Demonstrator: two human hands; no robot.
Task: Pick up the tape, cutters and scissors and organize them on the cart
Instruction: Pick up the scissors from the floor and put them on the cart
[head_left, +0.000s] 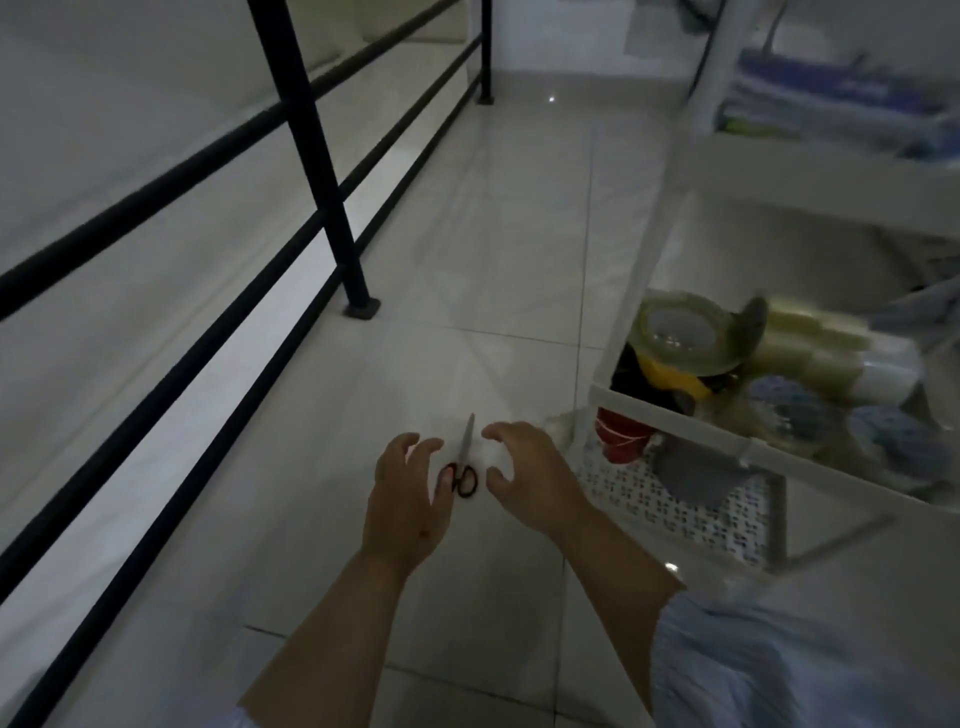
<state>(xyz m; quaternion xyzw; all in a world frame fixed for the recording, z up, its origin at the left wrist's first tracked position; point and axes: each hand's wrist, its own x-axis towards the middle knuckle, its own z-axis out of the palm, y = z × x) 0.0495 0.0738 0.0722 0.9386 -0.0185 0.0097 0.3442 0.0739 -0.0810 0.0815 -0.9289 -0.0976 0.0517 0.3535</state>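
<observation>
A pair of scissors (464, 464) with black-and-red handles lies on the tiled floor, blades pointing away from me. My left hand (408, 493) hovers at the handles' left side, fingers spread, a fingertip close to the handle. My right hand (524, 470) is just right of the scissors, fingers curled and apart, holding nothing. The white cart (670, 410) stands to the right. Its middle shelf holds a clear tape roll (675, 327), more tape rolls (815, 343) and a yellow item (667, 376). A red tape roll (621, 439) sits on the perforated bottom shelf.
A black metal railing (332, 197) runs along the left, its post foot on the floor ahead. The cart's upper shelf (831, 171) carries blurred blue-and-white packages. A grey object (696, 475) lies on the bottom shelf. Light floor tiles stretch ahead.
</observation>
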